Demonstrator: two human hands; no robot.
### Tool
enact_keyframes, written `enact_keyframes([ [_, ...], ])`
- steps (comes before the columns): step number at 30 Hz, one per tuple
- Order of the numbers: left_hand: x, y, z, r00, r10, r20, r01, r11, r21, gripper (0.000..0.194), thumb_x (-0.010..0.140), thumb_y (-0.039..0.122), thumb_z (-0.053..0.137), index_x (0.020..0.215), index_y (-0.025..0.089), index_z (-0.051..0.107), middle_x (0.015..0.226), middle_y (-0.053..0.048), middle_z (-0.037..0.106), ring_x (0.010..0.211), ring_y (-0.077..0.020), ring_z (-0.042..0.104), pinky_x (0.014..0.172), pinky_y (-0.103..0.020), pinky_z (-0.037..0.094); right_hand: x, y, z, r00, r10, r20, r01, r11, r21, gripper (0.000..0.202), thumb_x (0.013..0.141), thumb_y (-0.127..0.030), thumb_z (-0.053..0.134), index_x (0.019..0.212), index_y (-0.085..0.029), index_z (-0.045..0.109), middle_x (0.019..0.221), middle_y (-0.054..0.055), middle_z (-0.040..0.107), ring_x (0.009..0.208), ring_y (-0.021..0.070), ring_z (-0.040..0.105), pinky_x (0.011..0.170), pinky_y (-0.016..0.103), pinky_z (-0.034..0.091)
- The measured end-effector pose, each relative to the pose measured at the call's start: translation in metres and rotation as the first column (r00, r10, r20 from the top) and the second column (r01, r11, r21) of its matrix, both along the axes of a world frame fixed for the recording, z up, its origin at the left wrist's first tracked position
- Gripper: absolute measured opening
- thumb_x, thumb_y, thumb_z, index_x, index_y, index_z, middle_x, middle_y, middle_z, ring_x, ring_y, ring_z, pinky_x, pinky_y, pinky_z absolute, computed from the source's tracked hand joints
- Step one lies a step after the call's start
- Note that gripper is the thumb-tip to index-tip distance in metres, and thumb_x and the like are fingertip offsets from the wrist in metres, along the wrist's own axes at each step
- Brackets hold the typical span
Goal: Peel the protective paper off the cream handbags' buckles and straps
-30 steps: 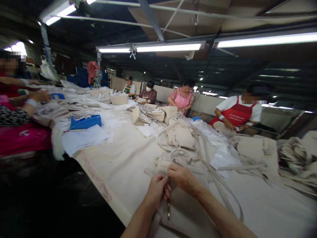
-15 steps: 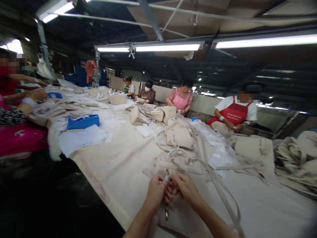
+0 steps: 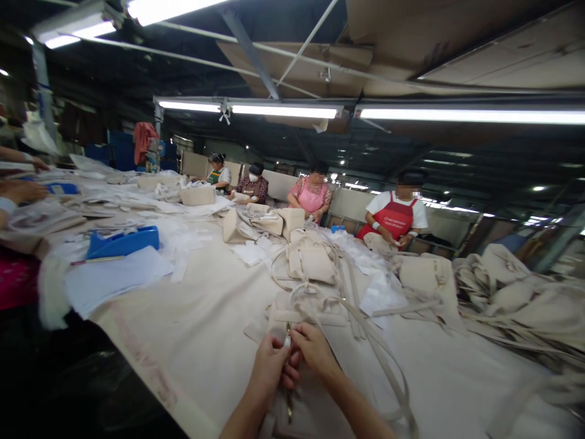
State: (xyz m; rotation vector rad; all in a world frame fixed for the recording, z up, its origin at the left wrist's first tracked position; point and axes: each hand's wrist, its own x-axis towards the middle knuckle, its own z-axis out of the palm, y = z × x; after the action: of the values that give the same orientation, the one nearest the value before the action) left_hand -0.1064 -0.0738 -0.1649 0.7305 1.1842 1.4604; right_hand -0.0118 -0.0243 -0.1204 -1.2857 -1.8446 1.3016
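A beige handbag lies on the table in front of me, its handle and long strap trailing to the right. Down its front runs a narrow closure strap with gold-coloured metal fittings. My left hand is closed around the middle of this closure strap, fingers curled. From the other side my right hand pinches at the same strap, just below the upper gold fitting. Between the fingertips shows a small white piece, perhaps wrapping; the fingers cover most of it.
More beige bags stand beyond mine, with a large pile at the right. A blue tape dispenser and white sheets lie left, near the table edge. Several co-workers, one in a red apron, work around the table.
The view has turned to the right and tilted up slightly, so the surroundings sit further left. Both hands stay at the closure strap, with only slight finger movement.
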Motion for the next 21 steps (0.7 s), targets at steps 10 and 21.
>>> enact_keyframes([
  [10, 0.016, -0.006, 0.002, 0.982, -0.004, -0.19, 0.001, 1.0, -0.015, 0.049, 0.081, 0.074, 0.036, 0.086, 0.025, 0.029, 0.049, 0.006, 0.057, 0.032, -0.0149, 0.055, 0.026, -0.018, 0.03, 0.048, 0.078, 0.104, 0.801, -0.334, 0.497, -0.128, 0.715, 0.687, 0.044, 0.092, -0.029, 0.039, 0.129, -0.012, 0.056, 0.133, 0.018, 0.059, 0.123, 0.028, 0.055, 0.102, 0.038, 0.041],
  [21, 0.004, -0.008, 0.015, 0.959, -0.039, -0.28, 0.028, 0.999, -0.044, 0.061, 0.083, 0.073, 0.033, 0.111, 0.019, 0.038, 0.058, 0.001, 0.059, 0.039, -0.0153, 0.057, 0.034, -0.02, 0.035, -0.003, 0.134, 0.107, 0.718, -0.263, 0.644, -0.334, 0.682, 0.651, 0.03, 0.08, -0.022, 0.065, 0.11, -0.021, 0.069, 0.109, 0.01, 0.073, 0.107, 0.0239, 0.064, 0.089, 0.03, 0.046],
])
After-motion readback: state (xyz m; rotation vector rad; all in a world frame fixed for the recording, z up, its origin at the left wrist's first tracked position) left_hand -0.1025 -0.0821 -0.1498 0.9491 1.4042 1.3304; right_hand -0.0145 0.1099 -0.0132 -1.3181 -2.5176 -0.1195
